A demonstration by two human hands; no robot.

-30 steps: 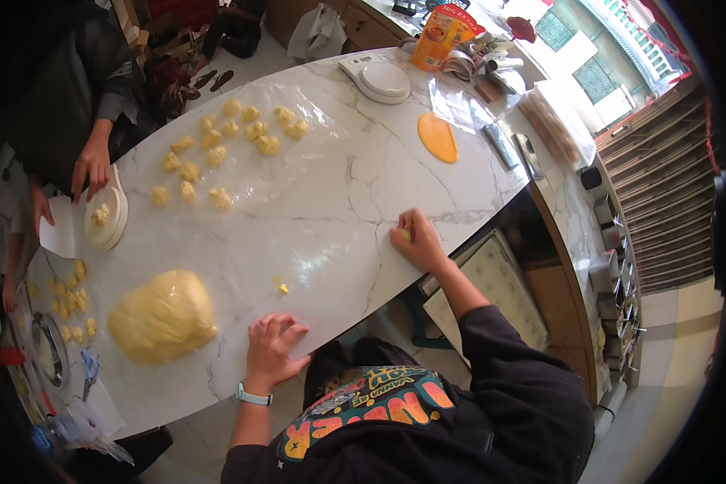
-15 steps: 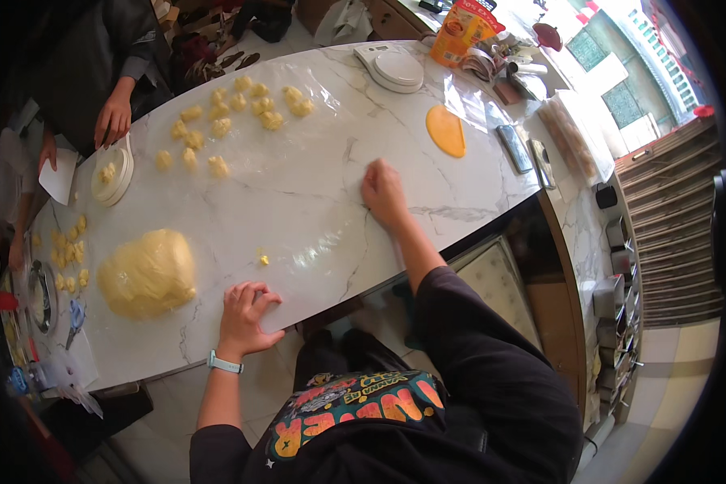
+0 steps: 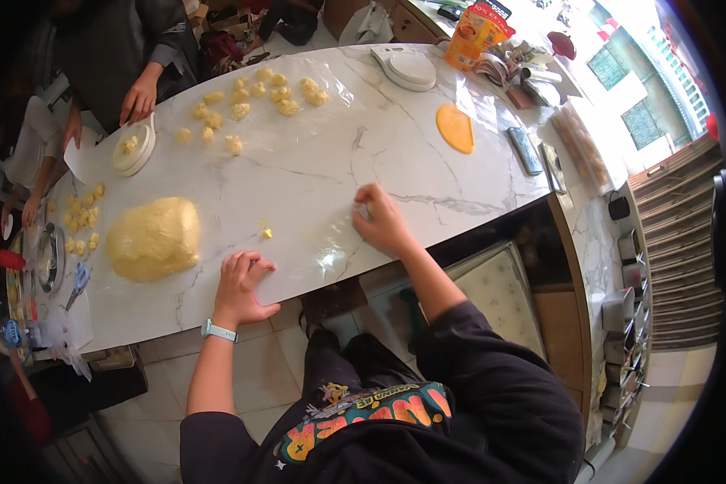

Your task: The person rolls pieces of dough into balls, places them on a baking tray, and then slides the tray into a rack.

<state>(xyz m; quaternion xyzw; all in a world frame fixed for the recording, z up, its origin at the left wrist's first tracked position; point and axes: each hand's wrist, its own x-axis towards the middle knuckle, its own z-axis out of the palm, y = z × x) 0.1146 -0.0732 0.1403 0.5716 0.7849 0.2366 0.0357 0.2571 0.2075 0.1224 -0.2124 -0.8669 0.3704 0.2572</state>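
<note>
My left hand (image 3: 243, 287) rests at the near edge of the marble table, fingers and thumb apart, holding nothing. Close to its fingertips lies a small bright yellow scrap of dough (image 3: 267, 233). To the right, my right hand (image 3: 385, 226) is curled on the tabletop. Its fingers bend around a pale spot that I cannot make out clearly. A large smooth block of yellow dough (image 3: 155, 239) sits left of my left hand. Farther away, several small dough lumps (image 3: 240, 111) are spread on clear plastic film. A flat orange plastic scraper (image 3: 455, 129) lies beyond my right hand.
Across the table, a person's hand (image 3: 141, 98) is at a white scale (image 3: 134, 151) bearing a dough lump. Another white scale (image 3: 411, 69) stands at the far edge, near an orange pouch (image 3: 473, 39). Phone (image 3: 524, 151) lies at right; blue scissors (image 3: 79, 282) lie at left.
My right hand has drawn nearer to me across the table, its fingers now turned more inward. The left hand stays at the table edge. The whole view has shifted slightly.
</note>
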